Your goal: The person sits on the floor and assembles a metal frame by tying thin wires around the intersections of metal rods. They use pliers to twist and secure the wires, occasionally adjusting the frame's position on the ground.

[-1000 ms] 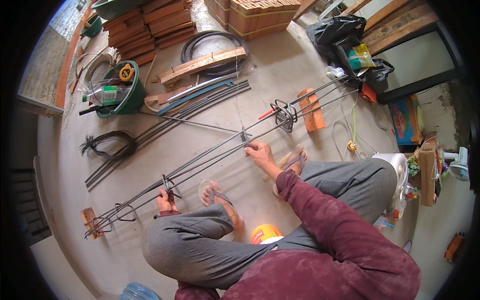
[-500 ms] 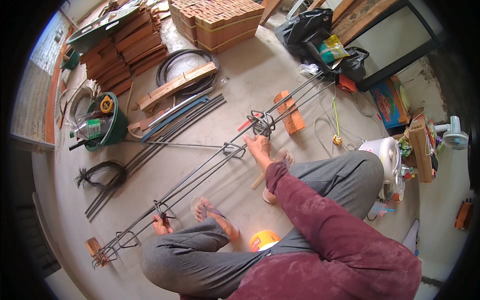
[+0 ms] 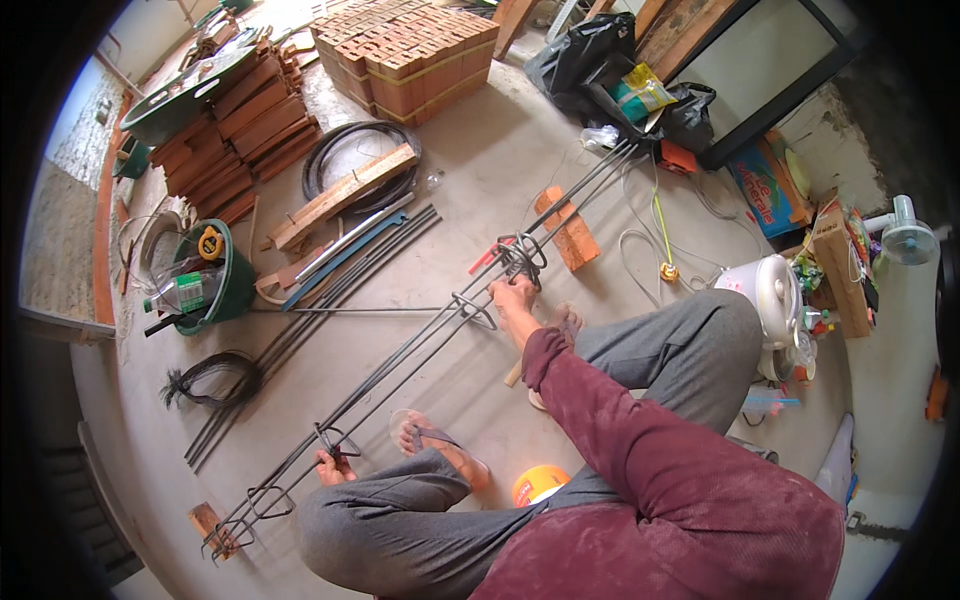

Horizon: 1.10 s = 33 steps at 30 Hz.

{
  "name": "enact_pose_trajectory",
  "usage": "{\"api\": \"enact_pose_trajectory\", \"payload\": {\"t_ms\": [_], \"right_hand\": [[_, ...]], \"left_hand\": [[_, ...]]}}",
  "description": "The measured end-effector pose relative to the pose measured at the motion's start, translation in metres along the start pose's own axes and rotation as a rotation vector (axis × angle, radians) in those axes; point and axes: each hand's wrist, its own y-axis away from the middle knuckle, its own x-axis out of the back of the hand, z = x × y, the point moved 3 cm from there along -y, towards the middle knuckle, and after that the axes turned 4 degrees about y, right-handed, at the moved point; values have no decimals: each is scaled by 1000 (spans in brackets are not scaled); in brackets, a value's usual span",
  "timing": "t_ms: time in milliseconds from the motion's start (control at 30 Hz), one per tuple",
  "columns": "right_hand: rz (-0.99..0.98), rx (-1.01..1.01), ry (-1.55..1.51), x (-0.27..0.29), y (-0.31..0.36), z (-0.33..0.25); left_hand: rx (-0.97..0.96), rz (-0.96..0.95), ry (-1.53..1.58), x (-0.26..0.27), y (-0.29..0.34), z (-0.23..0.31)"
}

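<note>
Long steel rebars (image 3: 400, 362) run diagonally before me, propped near their ends on blocks. Wire stirrups ring them at intervals. At the lower left, my left hand (image 3: 334, 468) is closed on one rectangular stirrup (image 3: 338, 440), its fingertips partly hidden by the metal. My right hand (image 3: 514, 302) is closed at a bunch of stirrups (image 3: 521, 258) gathered farther up the bars; what exactly its fingers grip is partly hidden. Between my hands, a single stirrup (image 3: 474, 309) hangs on the bars. Another stirrup (image 3: 272, 502) sits beyond my left hand.
A brick (image 3: 567, 228) supports the bars' far end, a smaller block (image 3: 212, 528) the near end. Loose rods (image 3: 330, 310), a coil of tie wire (image 3: 222, 380) and a green bucket (image 3: 232, 290) lie left. A yellow-orange tub (image 3: 538, 482) stands by my foot.
The whole view has shifted slightly as my head moved. Both hands stay at about the same spots on the bars and stirrups.
</note>
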Motion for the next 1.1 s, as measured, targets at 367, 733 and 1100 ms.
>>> {"api": "enact_pose_trajectory", "payload": {"t_ms": [367, 733, 1100], "right_hand": [[-179, -150, -132, -15, -8, 73], [-602, 133, 471, 28, 22, 30], [-716, 564, 776, 2, 67, 20]], "left_hand": [[125, 197, -237, 57, 15, -10], [231, 235, -746, 48, 6, -2], [79, -132, -460, 40, 69, 170]]}}
